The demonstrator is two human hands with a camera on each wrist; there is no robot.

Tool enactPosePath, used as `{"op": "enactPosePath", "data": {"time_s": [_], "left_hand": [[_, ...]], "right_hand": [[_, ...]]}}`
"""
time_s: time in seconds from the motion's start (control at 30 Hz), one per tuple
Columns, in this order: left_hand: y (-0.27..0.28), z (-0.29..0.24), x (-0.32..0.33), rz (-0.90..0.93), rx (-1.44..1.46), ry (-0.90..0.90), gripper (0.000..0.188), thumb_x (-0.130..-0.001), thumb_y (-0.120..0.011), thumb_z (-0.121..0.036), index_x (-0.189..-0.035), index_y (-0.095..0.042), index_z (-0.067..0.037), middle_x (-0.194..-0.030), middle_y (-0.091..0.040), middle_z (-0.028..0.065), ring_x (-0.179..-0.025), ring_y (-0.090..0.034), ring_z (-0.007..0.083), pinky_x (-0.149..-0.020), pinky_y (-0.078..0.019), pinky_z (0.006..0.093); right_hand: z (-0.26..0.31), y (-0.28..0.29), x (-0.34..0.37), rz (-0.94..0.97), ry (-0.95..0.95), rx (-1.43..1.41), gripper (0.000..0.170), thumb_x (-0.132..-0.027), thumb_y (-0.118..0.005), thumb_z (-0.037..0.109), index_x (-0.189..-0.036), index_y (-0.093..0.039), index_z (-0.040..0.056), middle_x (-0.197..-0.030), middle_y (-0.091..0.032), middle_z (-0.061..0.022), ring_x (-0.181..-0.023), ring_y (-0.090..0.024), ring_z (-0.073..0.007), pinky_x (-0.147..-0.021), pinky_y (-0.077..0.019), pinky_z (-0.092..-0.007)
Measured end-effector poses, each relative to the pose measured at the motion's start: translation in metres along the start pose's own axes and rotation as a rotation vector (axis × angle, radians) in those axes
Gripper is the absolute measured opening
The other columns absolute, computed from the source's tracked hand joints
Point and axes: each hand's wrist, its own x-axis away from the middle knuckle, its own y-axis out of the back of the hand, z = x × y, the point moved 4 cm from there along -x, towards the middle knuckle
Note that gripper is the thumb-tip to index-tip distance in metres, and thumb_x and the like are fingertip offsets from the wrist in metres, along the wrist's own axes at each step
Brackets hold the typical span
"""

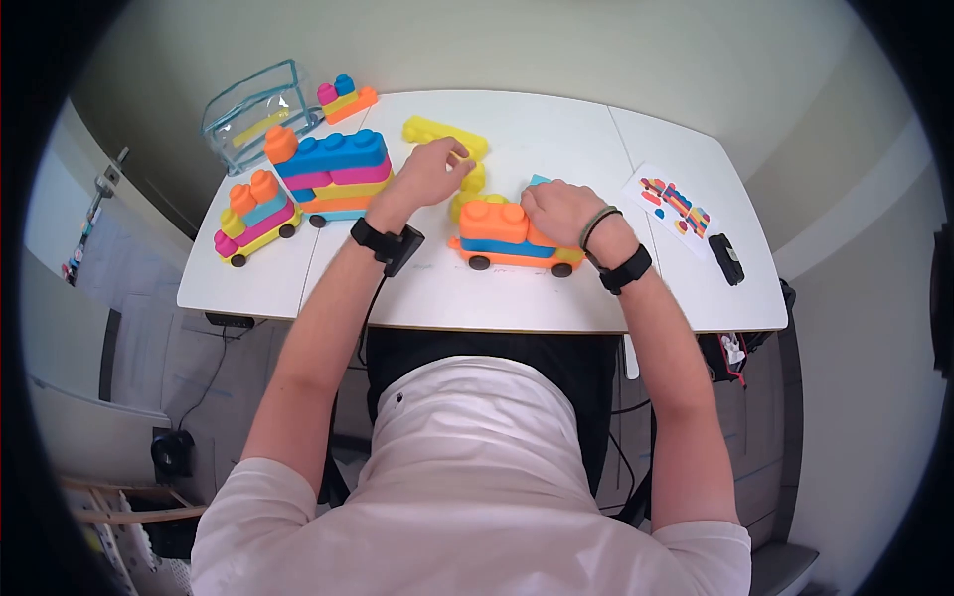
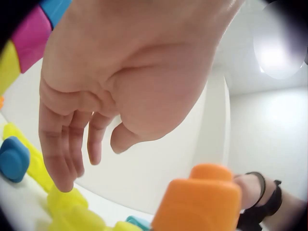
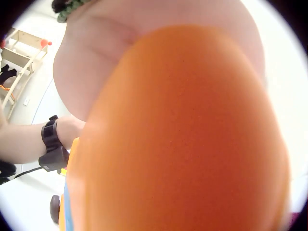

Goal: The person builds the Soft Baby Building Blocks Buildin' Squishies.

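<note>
My left hand (image 1: 427, 175) hangs over yellow blocks (image 1: 444, 133) with loosely bent fingers and a gap between thumb and fingers. In the left wrist view its longest fingertip is right at a yellow block (image 2: 67, 199). My right hand (image 1: 562, 212) grips an orange block (image 3: 187, 134) at the right end of a wheeled block vehicle; its fingertips are hidden. That vehicle has an orange base (image 1: 522, 261) with dark wheels, a blue block (image 1: 494, 246) and an orange two-stud block (image 1: 494, 221) on top.
To the left stand a tall block vehicle (image 1: 338, 179) and a smaller one (image 1: 256, 219). Behind them are a clear bag (image 1: 260, 111) and a small block stack (image 1: 345, 99). A picture sheet (image 1: 651, 214) and a black object (image 1: 726, 259) lie at the right of the white table (image 1: 427, 303).
</note>
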Motion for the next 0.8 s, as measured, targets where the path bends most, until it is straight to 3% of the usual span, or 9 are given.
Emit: {"op": "enactPosePath", "data": {"time_s": [0.03,0.1,0.23,0.33,0.43,0.53,0.63,0.73,0.8], "left_hand": [[0.000,-0.009,0.002,0.002,-0.002,-0.007,0.053,-0.103,-0.067,-0.043,-0.131,-0.067,0.002,-0.106,-0.076,0.0161,-0.067,-0.071,0.0190,-0.064,-0.0584,0.0327],[-0.006,-0.015,0.007,0.160,-0.149,0.280,0.074,-0.096,-0.075,-0.052,-0.140,-0.060,0.006,-0.105,-0.077,0.0189,-0.064,-0.071,0.0205,-0.060,-0.0575,0.0324],[-0.018,-0.016,0.007,0.220,-0.244,0.273,0.093,-0.090,-0.079,-0.058,-0.147,-0.052,0.010,-0.103,-0.077,0.0208,-0.063,-0.073,0.0223,-0.059,-0.0577,0.0340],[-0.021,-0.009,0.003,0.214,-0.208,0.280,0.080,-0.092,-0.079,-0.054,-0.138,-0.057,0.009,-0.100,-0.076,0.0213,-0.060,-0.072,0.0260,-0.059,-0.0595,0.0360],[-0.021,0.000,-0.003,0.245,-0.153,0.244,0.081,-0.092,-0.082,-0.042,-0.150,-0.051,0.005,-0.102,-0.077,0.0196,-0.069,-0.075,0.0269,-0.062,-0.0600,0.0381],[-0.013,0.002,-0.007,0.168,-0.232,0.110,0.070,-0.090,-0.085,-0.029,-0.147,-0.057,0.002,-0.104,-0.077,0.0195,-0.080,-0.077,0.0289,-0.071,-0.0612,0.0388],[-0.001,-0.002,-0.009,0.140,-0.269,0.051,0.059,-0.088,-0.086,-0.024,-0.137,-0.065,0.002,-0.105,-0.077,0.0207,-0.091,-0.077,0.0299,-0.078,-0.0610,0.0390],[0.017,-0.018,-0.007,0.059,-0.181,-0.006,0.046,-0.089,-0.084,-0.020,-0.126,-0.071,0.003,-0.106,-0.077,0.0205,-0.096,-0.076,0.0295,-0.082,-0.0608,0.0385],[0.033,-0.041,0.000,-0.154,-0.099,-0.155,0.031,-0.092,-0.080,-0.014,-0.117,-0.075,0.002,-0.108,-0.078,0.0187,-0.095,-0.077,0.0289,-0.083,-0.0608,0.0383]], "right_hand": [[0.000,0.000,0.000,-0.006,-0.005,-0.002,0.040,-0.105,-0.040,0.028,-0.105,-0.073,0.0067,-0.112,-0.077,-0.0184,-0.105,-0.073,-0.0389,-0.091,-0.0583,-0.0504],[-0.002,-0.003,0.001,-0.007,0.012,0.025,0.043,-0.107,-0.038,0.031,-0.110,-0.072,0.0063,-0.115,-0.076,-0.0185,-0.107,-0.072,-0.0390,-0.092,-0.0579,-0.0508],[-0.010,-0.007,0.003,0.004,-0.023,-0.069,0.048,-0.109,-0.035,0.036,-0.114,-0.072,0.0060,-0.118,-0.075,-0.0201,-0.111,-0.071,-0.0391,-0.097,-0.0564,-0.0501],[-0.021,-0.013,0.003,0.055,-0.092,-0.142,0.057,-0.111,-0.031,0.042,-0.119,-0.072,0.0038,-0.124,-0.074,-0.0218,-0.116,-0.070,-0.0397,-0.102,-0.0541,-0.0491],[-0.033,-0.014,0.006,0.096,-0.169,-0.130,0.063,-0.111,-0.028,0.046,-0.122,-0.071,0.0021,-0.128,-0.073,-0.0230,-0.120,-0.068,-0.0406,-0.107,-0.0519,-0.0489],[-0.039,-0.011,0.008,0.071,-0.116,-0.082,0.065,-0.112,-0.028,0.048,-0.122,-0.072,0.0009,-0.124,-0.074,-0.0239,-0.117,-0.069,-0.0422,-0.105,-0.0527,-0.0497],[-0.043,-0.005,0.012,0.012,-0.253,-0.153,0.065,-0.112,-0.028,0.048,-0.120,-0.073,0.0008,-0.119,-0.075,-0.0251,-0.113,-0.071,-0.0429,-0.104,-0.0535,-0.0507],[-0.037,-0.001,0.012,-0.037,-0.234,-0.163,0.066,-0.112,-0.029,0.049,-0.114,-0.074,0.0002,-0.114,-0.076,-0.0252,-0.109,-0.072,-0.0433,-0.102,-0.0542,-0.0516],[-0.033,0.001,0.012,-0.047,-0.164,-0.197,0.062,-0.112,-0.029,0.046,-0.118,-0.069,-0.0006,-0.112,-0.075,-0.0225,-0.108,-0.070,-0.0419,-0.099,-0.0526,-0.0494]]}}
